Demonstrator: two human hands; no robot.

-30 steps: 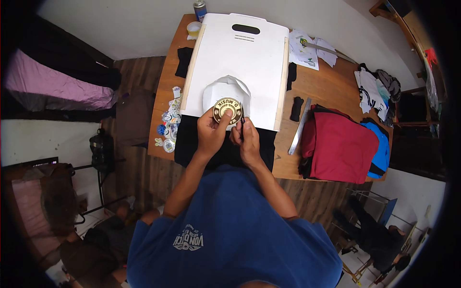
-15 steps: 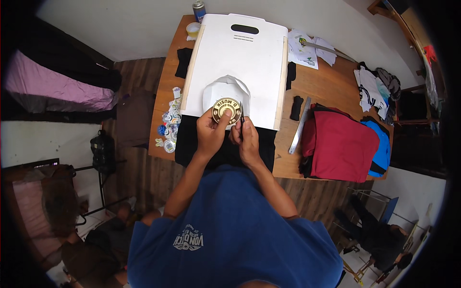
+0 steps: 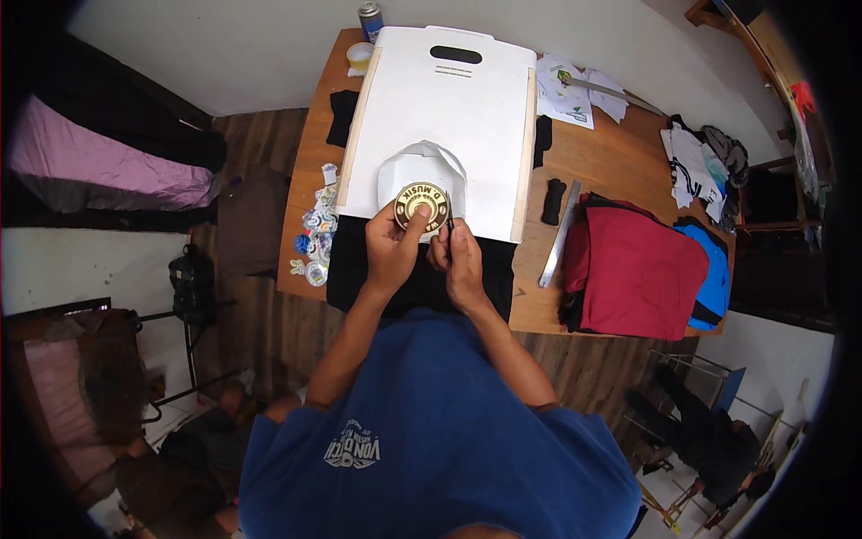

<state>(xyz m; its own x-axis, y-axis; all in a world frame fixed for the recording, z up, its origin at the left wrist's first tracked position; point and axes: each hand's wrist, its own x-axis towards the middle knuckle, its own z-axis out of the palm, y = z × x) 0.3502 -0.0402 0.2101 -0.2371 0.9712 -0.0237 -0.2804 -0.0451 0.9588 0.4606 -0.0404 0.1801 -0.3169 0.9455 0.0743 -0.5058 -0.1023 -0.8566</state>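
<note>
One round disc, brown and cream and apparently a flat sticker or print, is held just above the near end of a white board on the wooden desk. The left hand grips it from 7 o'clock, thumb pressed on its face, the other fingers hidden beneath. The right hand comes in from 5 o'clock, its fingers closed around a slim dark tool, probably scissors, set against the disc's 3 o'clock edge. How wide the blades stand, I cannot tell.

The step in hand looks like trimming around the rim. Such a cut calls for the left fingers to turn the disc gently, so that the blades follow the curve without biting into the design. A folded white paper sits behind the disc toward 12 o'clock, perhaps to catch scraps.

As for writing, the disc bears curved lettering around its border, standing upside down to the person. The blue shirt at 6 o'clock has a pale chest print, also inverted here. Small printed stickers cluster at 9 o'clock, and sheets with colored graphics lie between 1 and 2 o'clock, too small to make out.
</note>
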